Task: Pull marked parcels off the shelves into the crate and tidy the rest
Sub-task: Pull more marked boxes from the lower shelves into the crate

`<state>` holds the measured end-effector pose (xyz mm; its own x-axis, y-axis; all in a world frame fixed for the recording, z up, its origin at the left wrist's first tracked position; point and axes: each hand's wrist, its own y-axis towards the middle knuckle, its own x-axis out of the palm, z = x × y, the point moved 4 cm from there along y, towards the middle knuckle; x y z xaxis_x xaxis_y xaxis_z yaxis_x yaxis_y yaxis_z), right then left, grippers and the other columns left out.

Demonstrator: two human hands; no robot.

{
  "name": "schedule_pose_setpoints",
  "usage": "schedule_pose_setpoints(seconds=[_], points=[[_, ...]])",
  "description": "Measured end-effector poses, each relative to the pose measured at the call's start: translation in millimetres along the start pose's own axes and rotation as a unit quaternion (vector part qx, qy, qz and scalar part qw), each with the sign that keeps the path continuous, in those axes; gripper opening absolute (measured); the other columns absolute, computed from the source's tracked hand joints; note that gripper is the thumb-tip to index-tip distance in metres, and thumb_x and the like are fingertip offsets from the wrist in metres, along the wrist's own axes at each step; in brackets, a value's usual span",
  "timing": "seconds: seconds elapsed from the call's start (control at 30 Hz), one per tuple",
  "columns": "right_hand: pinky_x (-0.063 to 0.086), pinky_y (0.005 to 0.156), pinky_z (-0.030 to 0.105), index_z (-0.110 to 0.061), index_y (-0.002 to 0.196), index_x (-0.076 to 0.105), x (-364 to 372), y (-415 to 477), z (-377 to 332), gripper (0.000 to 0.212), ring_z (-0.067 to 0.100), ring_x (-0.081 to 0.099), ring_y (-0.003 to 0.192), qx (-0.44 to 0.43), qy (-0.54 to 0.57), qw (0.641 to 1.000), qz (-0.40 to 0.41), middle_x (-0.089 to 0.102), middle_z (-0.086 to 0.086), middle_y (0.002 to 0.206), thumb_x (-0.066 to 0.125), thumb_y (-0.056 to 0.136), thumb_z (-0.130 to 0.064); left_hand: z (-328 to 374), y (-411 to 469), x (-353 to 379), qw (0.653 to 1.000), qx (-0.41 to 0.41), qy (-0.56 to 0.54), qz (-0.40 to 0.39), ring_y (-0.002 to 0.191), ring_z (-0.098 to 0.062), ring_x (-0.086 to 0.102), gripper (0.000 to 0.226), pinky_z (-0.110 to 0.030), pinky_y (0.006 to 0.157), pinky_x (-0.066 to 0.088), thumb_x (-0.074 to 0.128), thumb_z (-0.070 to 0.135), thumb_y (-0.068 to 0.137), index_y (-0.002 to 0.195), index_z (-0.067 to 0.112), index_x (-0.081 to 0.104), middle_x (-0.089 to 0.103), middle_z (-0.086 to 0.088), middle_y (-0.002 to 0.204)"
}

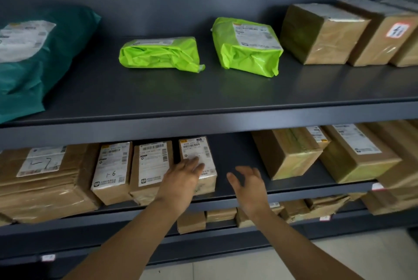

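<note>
The left hand [181, 180] lies flat on a small labelled box [197, 147], grip released; the right hand [248, 182] hovers just right, also released.

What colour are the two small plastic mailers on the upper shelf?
Bright lime green, both mailers, each with a white label; clearest in the head view.

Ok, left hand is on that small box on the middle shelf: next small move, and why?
Probably bring the right hand against the free right side of the small box. The left hand lies flat on its label, the right hangs open in the gap beside it, so neither grips it yet.
</note>
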<state>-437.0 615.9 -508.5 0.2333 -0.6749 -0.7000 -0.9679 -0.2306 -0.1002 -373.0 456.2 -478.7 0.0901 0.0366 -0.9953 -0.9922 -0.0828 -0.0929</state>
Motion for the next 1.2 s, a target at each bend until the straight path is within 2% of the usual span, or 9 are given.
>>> schedule_pose_setpoints(seconds=[0.13,0.23,0.37,0.47,0.67,0.87,1.0,1.13,1.2], points=[[0.046,0.086,0.037,-0.011,0.122,0.056,-63,1,18,0.044,0.029,0.051,0.108,-0.060,-0.111,0.982,0.143,0.050,0.011,0.120,0.068,0.084,-0.030,10,10,-4,1.000,-0.003,0.012,-0.020,0.146,-0.020,0.009,0.078,-0.038,0.119,0.016,0.045,-0.010,0.086,0.151,0.022,0.014,0.003,0.000,0.160],[0.045,0.080,0.046,-0.003,0.114,0.056,-100,10,34,0.051,0.041,0.049,0.100,-0.027,-0.199,0.953,0.226,0.050,0.024,0.116,0.077,0.075,-0.029,15,12,-6,1.000,-0.004,0.012,-0.023,0.145,-0.022,0.012,0.079,-0.038,0.118,0.017,0.045,-0.010,0.086,0.150,0.024,0.015,0.005,-0.002,0.159],[0.030,0.103,0.051,-0.022,0.145,0.025,-126,39,54,0.088,0.040,0.021,0.133,0.089,-0.212,0.961,0.151,0.014,0.019,0.150,0.065,0.075,-0.059,21,11,-7,1.000,-0.012,0.001,-0.027,0.144,-0.023,0.013,0.079,-0.034,0.116,0.023,0.045,-0.013,0.084,0.150,0.021,0.018,0.011,-0.002,0.158],[0.025,0.109,0.051,-0.033,0.148,0.011,-125,58,59,0.098,0.039,0.010,0.140,0.108,-0.182,0.974,0.083,-0.001,0.015,0.154,0.063,0.072,-0.068,20,10,-4,0.999,-0.019,-0.024,-0.015,0.144,-0.021,0.015,0.073,-0.029,0.115,0.021,0.044,-0.010,0.088,0.150,0.020,0.019,0.013,-0.001,0.158],[0.031,0.101,0.051,-0.023,0.140,0.029,-103,42,43,0.091,0.045,0.024,0.127,0.061,-0.200,0.968,0.138,0.016,0.022,0.143,0.073,0.067,-0.052,15,4,-2,0.997,-0.010,-0.080,-0.007,0.145,-0.016,0.014,0.060,-0.022,0.115,0.012,0.042,0.008,0.097,0.150,0.021,0.019,0.012,0.001,0.159],[0.046,0.076,0.049,-0.019,0.121,0.058,-58,2,16,0.095,0.039,0.045,0.101,-0.143,-0.373,0.907,0.136,0.048,0.025,0.120,0.089,0.034,-0.040,14,6,-1,0.996,-0.009,-0.086,-0.002,0.144,-0.016,0.014,0.058,-0.022,0.114,0.012,0.043,0.016,0.098,0.151,0.021,0.019,0.011,0.003,0.159],[0.047,0.063,0.041,-0.021,0.111,0.065,-30,-16,7,0.084,0.031,0.045,0.082,-0.272,-0.389,0.875,0.096,0.053,0.014,0.104,0.091,0.032,-0.031,13,4,1,0.996,-0.005,-0.085,-0.008,0.145,-0.015,0.012,0.060,-0.021,0.114,0.010,0.043,0.016,0.097,0.151,0.021,0.016,0.009,0.002,0.159],[0.052,0.064,0.035,-0.020,0.120,0.057,-29,-20,3,0.090,0.023,0.058,0.082,-0.279,-0.316,0.905,0.057,0.064,0.001,0.098,0.088,0.039,-0.042,11,3,5,0.996,-0.009,-0.082,-0.015,0.145,-0.015,0.010,0.064,-0.022,0.115,0.009,0.045,0.018,0.097,0.151,0.022,0.012,0.005,0.003,0.159],[0.053,0.077,0.035,-0.018,0.129,0.052,-37,-16,3,0.083,0.023,0.060,0.095,-0.262,-0.275,0.924,0.044,0.065,-0.001,0.107,0.085,0.056,-0.037,11,3,7,0.996,-0.012,-0.081,-0.020,0.146,-0.015,0.008,0.065,-0.024,0.115,0.010,0.045,0.019,0.097,0.152,0.022,0.010,0.003,0.004,0.159]])
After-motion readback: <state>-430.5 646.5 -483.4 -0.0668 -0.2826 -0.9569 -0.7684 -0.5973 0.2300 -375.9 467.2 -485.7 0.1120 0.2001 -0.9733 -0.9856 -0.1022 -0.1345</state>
